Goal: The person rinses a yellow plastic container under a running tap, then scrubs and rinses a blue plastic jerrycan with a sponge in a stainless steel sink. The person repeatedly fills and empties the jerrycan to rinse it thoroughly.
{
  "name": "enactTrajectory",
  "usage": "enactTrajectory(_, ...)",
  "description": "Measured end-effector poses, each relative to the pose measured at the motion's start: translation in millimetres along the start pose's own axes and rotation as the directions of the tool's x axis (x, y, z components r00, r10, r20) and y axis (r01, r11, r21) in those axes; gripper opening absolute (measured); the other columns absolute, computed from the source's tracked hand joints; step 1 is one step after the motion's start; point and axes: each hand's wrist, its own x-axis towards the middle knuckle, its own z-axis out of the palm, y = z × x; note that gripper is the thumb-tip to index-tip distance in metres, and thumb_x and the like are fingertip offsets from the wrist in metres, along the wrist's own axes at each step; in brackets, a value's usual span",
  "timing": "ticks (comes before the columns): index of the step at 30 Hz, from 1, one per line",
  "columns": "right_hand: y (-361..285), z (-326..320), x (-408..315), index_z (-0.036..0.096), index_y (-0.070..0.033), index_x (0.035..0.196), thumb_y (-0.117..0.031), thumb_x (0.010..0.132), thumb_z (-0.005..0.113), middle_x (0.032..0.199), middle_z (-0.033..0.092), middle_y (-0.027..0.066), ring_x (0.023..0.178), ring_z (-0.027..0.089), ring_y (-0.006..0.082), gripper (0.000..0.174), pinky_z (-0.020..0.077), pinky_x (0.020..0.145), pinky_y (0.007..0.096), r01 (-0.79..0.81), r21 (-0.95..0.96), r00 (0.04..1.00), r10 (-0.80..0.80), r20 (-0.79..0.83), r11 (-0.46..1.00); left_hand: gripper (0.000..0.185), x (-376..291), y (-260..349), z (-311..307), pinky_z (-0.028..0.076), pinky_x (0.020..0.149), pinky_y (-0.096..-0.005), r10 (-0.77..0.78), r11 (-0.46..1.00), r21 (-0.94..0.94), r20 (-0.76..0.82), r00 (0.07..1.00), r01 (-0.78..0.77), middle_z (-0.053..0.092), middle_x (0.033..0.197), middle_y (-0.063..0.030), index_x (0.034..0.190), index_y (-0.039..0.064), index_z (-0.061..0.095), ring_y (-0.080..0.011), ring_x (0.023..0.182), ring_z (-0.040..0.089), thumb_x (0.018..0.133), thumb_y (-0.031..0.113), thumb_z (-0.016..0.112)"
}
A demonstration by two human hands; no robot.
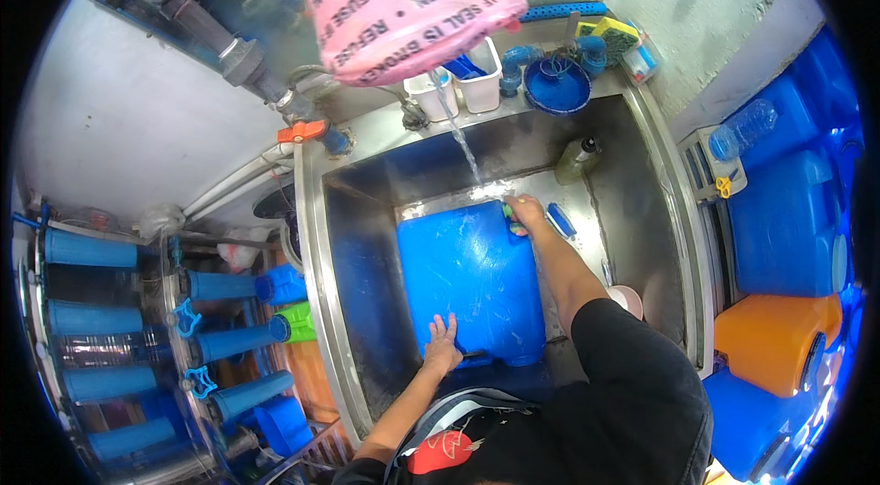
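A blue plastic jerrycan [471, 279] lies on its side in a deep stainless steel sink [357, 258]. My left hand [441, 349] rests on its near left part with the fingers spread. At its far right corner my right hand [526, 213] presses a green scouring sponge [512, 218], which is partly hidden by the fingers. Water [464, 148] runs down from a spout wrapped in pink printed plastic [405, 7] and lands beyond the can. A blue scrub brush [561, 220] lies on the sink floor right of my right hand.
A pump bottle [577, 158] stands in the sink's far right corner, and a pale bowl [627, 301] is near my right elbow. White containers [481, 83] and a blue round lid [557, 87] line the back ledge. Blue filter housings [234, 285] are left; jerrycans [780, 230] are stacked right.
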Motion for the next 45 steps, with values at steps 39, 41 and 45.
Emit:
enactTrajectory(39,-119,7,-301,0.06,-0.012,0.126,-0.029,0.094,0.048,0.115,0.066,0.0209,0.115,0.059,0.0341,0.038,0.0433,0.097,0.0505,0.533,-0.836,0.736,-0.557,0.384,0.129,0.165,-151,47,-80,0.022,0.117,-0.05,0.158,0.921,-0.036,-0.874,0.46,-0.387,0.055,0.139,-0.0205,0.149,-0.006,-0.017,-0.0336,0.134,0.047,0.041,0.047,0.097)
enactTrajectory(41,-112,31,-307,0.061,-0.01,0.124,-0.027,0.091,0.052,0.113,0.066,0.0212,0.116,0.059,0.0333,0.038,0.0429,0.098,0.05,0.575,-0.811,0.726,-0.52,0.449,0.103,0.164,-144,45,-82,0.023,0.117,-0.0501,0.168,0.901,-0.041,-0.885,0.434,-0.433,0.055,0.139,-0.0211,0.149,-0.006,-0.017,-0.0338,0.134,0.047,0.043,0.046,0.097)
enactTrajectory(45,-47,68,-364,0.064,-0.007,0.111,-0.015,0.076,0.064,0.104,0.065,0.016,0.114,0.058,0.032,0.036,0.0407,0.102,0.0475,0.89,-0.45,0.14,-0.899,0.416,-0.07,0.157,-137,42,-87,0.025,0.115,-0.0504,0.196,0.919,0.041,-0.911,0.364,-0.392,0.054,0.138,-0.0231,0.148,-0.009,-0.015,-0.0351,0.131,0.049,0.049,0.04,0.096)
